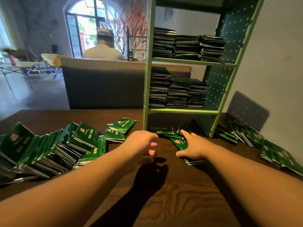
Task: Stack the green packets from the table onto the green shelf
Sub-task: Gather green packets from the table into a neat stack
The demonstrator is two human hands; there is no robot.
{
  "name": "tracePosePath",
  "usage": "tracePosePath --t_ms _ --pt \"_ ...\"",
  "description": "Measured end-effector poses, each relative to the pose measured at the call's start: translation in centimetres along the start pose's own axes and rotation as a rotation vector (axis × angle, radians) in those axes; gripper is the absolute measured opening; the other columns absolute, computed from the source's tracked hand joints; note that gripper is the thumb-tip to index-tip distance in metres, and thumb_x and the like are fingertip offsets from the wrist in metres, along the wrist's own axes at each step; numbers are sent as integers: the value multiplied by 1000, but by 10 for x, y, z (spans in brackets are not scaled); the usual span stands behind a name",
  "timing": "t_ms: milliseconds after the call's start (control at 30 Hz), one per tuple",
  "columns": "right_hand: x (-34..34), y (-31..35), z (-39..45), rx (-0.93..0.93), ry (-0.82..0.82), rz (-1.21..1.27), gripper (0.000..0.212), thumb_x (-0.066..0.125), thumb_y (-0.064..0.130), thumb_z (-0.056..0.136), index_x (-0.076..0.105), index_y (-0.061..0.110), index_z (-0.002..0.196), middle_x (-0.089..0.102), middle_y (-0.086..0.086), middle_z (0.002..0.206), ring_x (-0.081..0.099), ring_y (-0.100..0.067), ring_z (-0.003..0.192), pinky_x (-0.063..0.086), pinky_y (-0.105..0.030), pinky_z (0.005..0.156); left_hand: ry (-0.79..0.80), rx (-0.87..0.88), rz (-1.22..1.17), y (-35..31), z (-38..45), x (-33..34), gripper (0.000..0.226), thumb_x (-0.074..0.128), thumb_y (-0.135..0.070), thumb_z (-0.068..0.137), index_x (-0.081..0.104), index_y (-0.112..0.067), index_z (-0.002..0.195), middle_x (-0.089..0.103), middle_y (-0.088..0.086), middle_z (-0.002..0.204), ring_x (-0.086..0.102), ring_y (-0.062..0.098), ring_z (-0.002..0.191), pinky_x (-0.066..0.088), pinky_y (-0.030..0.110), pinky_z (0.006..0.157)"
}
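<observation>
Taking the green shelf (pixel 183 110) as the landmark, the biggest supply of green packets (pixel 49 148) lies far to its left on the wooden table (pixel 172 202), slumped like toppled files, probably dumped there in bulk to be drawn from. Nearer the shelf's left post sits a small pile of packets (pixel 119 130), loosely overlapped. The left hand (pixel 141 145) hovers just in front of that post, fingers loosely curled, holding nothing; it seems ready to help gather. The right hand (pixel 191 146) lies fingers-down on a short stack of packets (pixel 182 143) at the shelf's open bottom bay, apparently squaring it or sliding it in. The two tiers above already carry neat stacks. To the shelf's right, more packets (pixel 255 141) trail along the wall, well apart from both hands.
</observation>
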State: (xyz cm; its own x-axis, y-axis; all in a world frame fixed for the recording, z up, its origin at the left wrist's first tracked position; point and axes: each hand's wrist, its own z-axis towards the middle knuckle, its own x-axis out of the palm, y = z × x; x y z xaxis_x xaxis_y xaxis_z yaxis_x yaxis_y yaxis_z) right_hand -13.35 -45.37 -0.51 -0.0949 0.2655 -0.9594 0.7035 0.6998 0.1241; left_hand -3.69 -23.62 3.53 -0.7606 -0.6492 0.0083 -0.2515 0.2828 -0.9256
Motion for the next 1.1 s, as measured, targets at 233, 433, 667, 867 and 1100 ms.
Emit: tracePosePath --t_ms 233,433,667,867,1100 --pt "-5 -1 -33 -86 -133 -197 69 60 25 96 29 33 157 53 -9 146 59 -30 122 54 -38 96 21 -38 -47 7 3 2 30 62 -24 98 60 -16 127 65 8 104 66 24 88 52 35 65" --pt "-4 -9 -64 -96 -182 -95 58 44 21 100 36 43 154 45 -4 157 56 -26 128 52 -36 97 140 -160 -214 34 -3 33 31 57 -24 101 54 -14 130 65 15 113 68 32 93 59 40 74" --pt "2 14 -111 -204 -226 1 59 40 17 102 36 50 151 50 -2 153 57 -25 125 50 -34 97 149 -279 -589 55 -1 46 50 62 -37 97 47 -20 141 52 17 135 64 40 111 62 47 68" --pt "12 41 -137 -315 -193 100 63 43 19 100 33 55 150 47 3 155 54 -23 128 50 -37 102 210 -300 -749 59 10 31 54 59 -58 93 65 -20 130 66 20 130 61 45 121 47 71 96" --pt "23 67 -139 -565 -243 48 69 59 30 92 32 42 154 40 11 157 38 -14 142 32 -35 120 10 -127 -680 54 5 14 57 79 -11 83 56 -8 135 73 24 113 76 40 86 59 51 64"
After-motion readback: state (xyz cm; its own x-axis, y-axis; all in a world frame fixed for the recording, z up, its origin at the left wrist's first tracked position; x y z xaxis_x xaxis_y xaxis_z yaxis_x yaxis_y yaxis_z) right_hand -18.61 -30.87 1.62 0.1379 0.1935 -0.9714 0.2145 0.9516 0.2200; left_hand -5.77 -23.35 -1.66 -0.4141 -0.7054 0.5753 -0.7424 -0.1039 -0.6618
